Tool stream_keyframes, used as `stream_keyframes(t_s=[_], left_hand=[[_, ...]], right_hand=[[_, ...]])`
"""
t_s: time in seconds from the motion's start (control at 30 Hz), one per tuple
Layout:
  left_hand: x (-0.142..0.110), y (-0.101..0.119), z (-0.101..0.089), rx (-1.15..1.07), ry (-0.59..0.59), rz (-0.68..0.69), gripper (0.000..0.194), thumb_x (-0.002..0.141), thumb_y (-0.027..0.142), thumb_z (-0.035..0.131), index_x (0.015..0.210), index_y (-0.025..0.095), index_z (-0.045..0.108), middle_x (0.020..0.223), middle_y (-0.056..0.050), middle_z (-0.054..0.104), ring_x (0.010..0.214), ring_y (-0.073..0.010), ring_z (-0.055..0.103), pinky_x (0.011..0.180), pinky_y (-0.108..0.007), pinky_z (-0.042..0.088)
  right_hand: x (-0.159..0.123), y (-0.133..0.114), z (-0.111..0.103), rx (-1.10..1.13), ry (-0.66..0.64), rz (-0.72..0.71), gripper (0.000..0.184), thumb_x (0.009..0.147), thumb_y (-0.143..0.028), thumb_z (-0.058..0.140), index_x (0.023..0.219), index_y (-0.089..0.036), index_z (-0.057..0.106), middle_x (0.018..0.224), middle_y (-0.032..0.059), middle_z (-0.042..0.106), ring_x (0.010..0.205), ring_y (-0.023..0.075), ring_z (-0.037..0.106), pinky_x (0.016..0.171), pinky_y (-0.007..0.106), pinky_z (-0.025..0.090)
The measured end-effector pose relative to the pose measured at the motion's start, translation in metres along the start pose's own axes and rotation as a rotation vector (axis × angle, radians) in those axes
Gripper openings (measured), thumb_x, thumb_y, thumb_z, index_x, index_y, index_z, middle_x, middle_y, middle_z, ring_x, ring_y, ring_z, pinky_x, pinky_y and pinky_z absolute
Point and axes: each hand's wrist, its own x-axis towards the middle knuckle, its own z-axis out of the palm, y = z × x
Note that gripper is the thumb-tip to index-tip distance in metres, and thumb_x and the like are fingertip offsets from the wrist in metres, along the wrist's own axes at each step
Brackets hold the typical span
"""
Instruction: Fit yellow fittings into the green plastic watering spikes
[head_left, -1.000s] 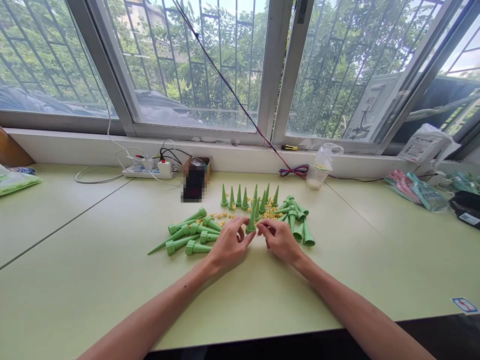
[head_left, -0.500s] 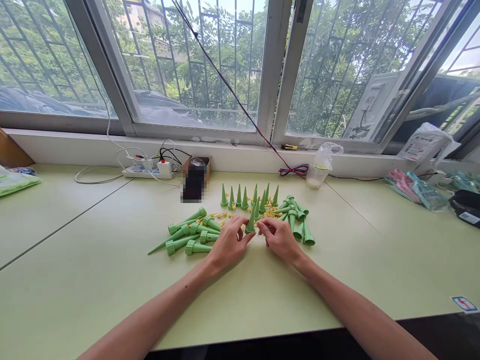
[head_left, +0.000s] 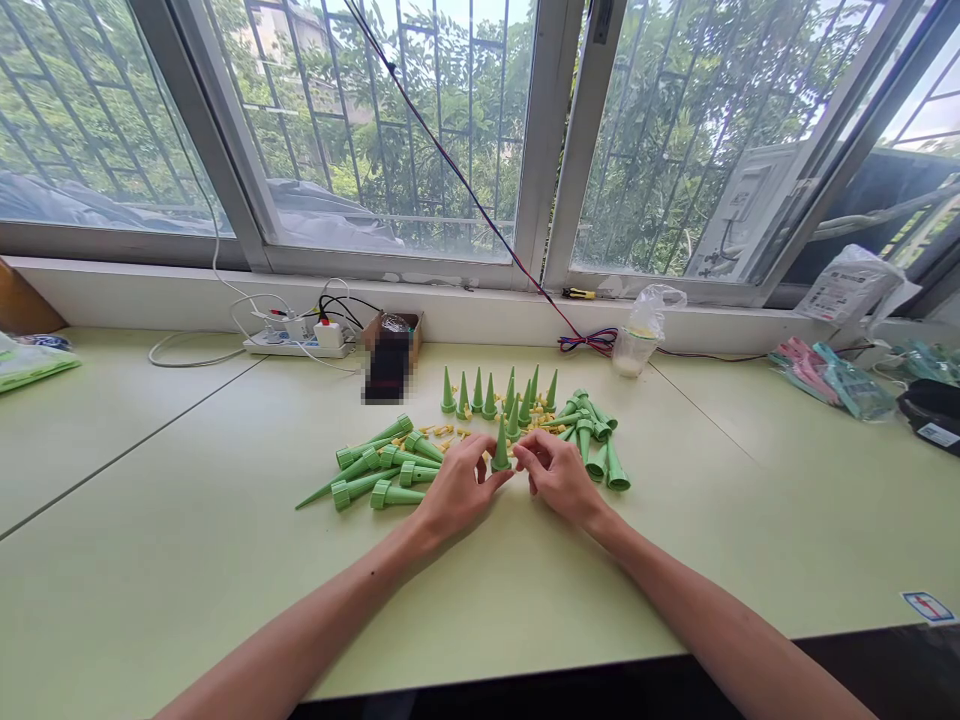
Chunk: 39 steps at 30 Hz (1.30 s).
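Between thumb and fingers, my left hand (head_left: 461, 485) grips a green plastic cone-shaped spike (head_left: 501, 450), its point upward and its wide base low. My right hand (head_left: 559, 478) is pinched closed at the right side of that base; whatever its fingertips hold is too small to make out. Just behind the hands lie several small yellow plastic pieces (head_left: 442, 431), partly hidden by them. More green cones (head_left: 478, 392) stand upright further back. Loose green spikes with ribbed caps (head_left: 366, 487) lie left of my left hand, and a pile of green cone pieces (head_left: 616, 470) is beyond my right hand.
A power strip (head_left: 274, 345) with plugs and cables, a small box (head_left: 409, 335) and a plastic cup in a bag (head_left: 634, 345) line the back of the table (head_left: 480, 620). Pink and teal packets (head_left: 832, 380) and a black object (head_left: 934, 412) are at right.
The cone in my left hand has shifted slightly down and left, away from the upright cones behind it. My right hand stays pinched beside it, nearly unmoved.
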Motion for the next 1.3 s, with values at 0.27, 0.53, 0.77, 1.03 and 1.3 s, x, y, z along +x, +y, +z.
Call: stream_keyframes(t_s=[0.27, 0.53, 0.77, 1.03, 1.3], left_hand=[[-0.0008, -0.0014, 0.0000, -0.028, 0.002, 0.019, 0.020, 0.079, 0.026, 0.068, 0.078, 0.019, 0.050, 0.074, 0.003, 0.049, 0.061, -0.0101, 0.050, 0.056, -0.023, 0.043], [-0.0020, -0.0015, -0.0007, -0.042, -0.014, 0.048, 0.016, 0.079, 0.023, 0.068, 0.080, 0.019, 0.053, 0.077, 0.003, 0.048, 0.058, -0.0082, 0.048, 0.055, -0.022, 0.043], [-0.0042, -0.0018, -0.0006, -0.069, -0.015, 0.107, 0.011, 0.081, 0.020, 0.066, 0.090, 0.020, 0.061, 0.083, 0.001, 0.052, 0.059, -0.0079, 0.048, 0.057, -0.021, 0.045], [-0.0029, 0.0020, -0.0015, -0.063, -0.033, 0.098, 0.015, 0.085, 0.019, 0.058, 0.100, 0.021, 0.061, 0.091, -0.001, 0.055, 0.062, -0.0096, 0.051, 0.058, -0.023, 0.046], [-0.0014, 0.0025, -0.0018, -0.055, 0.014, 0.073, 0.016, 0.089, 0.017, 0.050, 0.102, 0.021, 0.057, 0.099, -0.004, 0.057, 0.067, -0.0117, 0.053, 0.060, -0.024, 0.046]], right_hand=[[-0.0004, 0.0008, -0.0002, 0.031, -0.009, -0.013, 0.027, 0.092, -0.040, 0.052, 0.076, -0.019, 0.054, 0.062, -0.0013, 0.060, 0.040, 0.0106, 0.052, 0.043, 0.023, 0.041], [-0.0003, -0.0022, -0.0004, 0.002, -0.003, -0.008, 0.032, 0.092, -0.039, 0.051, 0.068, -0.019, 0.051, 0.051, -0.0038, 0.054, 0.037, 0.0093, 0.048, 0.044, 0.022, 0.038], [0.0007, -0.0078, -0.0014, 0.034, -0.019, 0.052, 0.038, 0.091, -0.043, 0.051, 0.062, -0.020, 0.051, 0.041, -0.0048, 0.049, 0.033, 0.0089, 0.041, 0.040, 0.023, 0.033], [0.0032, -0.0016, -0.0002, 0.351, -0.087, 0.265, 0.039, 0.085, -0.051, 0.056, 0.064, -0.020, 0.048, 0.042, -0.0076, 0.045, 0.025, 0.0078, 0.038, 0.026, 0.021, 0.023], [0.0063, -0.0061, -0.0024, 0.434, -0.165, 0.319, 0.039, 0.080, -0.052, 0.062, 0.069, -0.015, 0.055, 0.047, -0.0056, 0.053, 0.029, 0.0068, 0.045, 0.026, 0.017, 0.029]])
